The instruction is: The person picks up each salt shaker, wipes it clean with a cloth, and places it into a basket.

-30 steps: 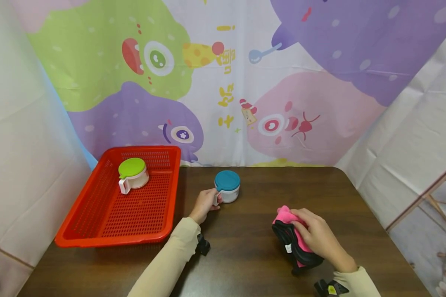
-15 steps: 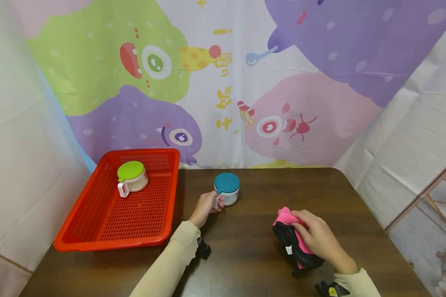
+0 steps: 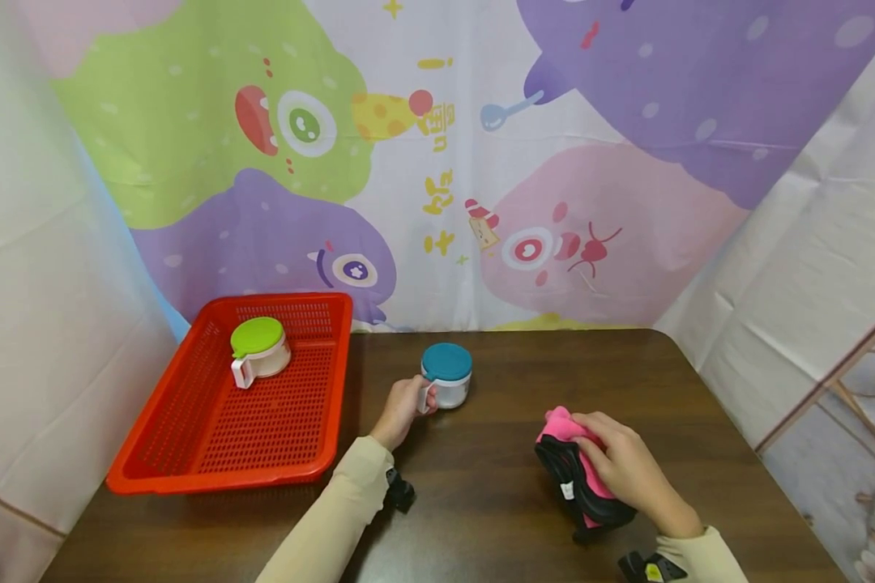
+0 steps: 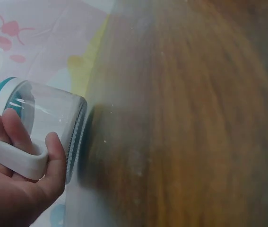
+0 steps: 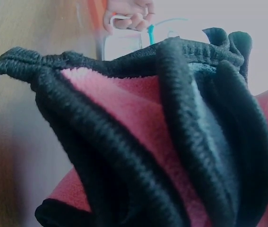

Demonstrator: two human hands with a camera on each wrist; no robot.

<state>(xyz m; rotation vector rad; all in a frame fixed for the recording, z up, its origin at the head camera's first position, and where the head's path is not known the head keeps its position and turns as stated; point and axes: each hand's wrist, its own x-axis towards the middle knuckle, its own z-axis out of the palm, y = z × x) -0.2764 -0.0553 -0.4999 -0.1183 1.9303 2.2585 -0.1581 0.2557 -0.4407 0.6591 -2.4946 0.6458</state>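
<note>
My left hand (image 3: 403, 410) grips the white handle of a clear seasoning jar (image 3: 452, 394) with a teal lid, near the middle of the table. In the left wrist view, fingers curl through the handle of the jar (image 4: 53, 111), whose base is close to the wood; I cannot tell whether it touches. On the right, my right hand (image 3: 630, 461) pinches the top of a folded pink cloth (image 3: 594, 478) with thick black edging and a small white tag. In the right wrist view, the cloth (image 5: 124, 99) fills most of the picture and hides the fingers.
A red plastic basket (image 3: 262, 445) with slotted walls stands on the left of the brown wooden table (image 3: 481, 518). Inside it, towards the back, sits a similar jar (image 3: 258, 348) with a lime green lid. A cartoon-printed curtain (image 3: 423, 283) hangs behind.
The head view has tilted slightly, so everything sits a little lower. The teal-lidded jar has shifted very slightly towards me in the left hand. The right hand and cloth look still.
</note>
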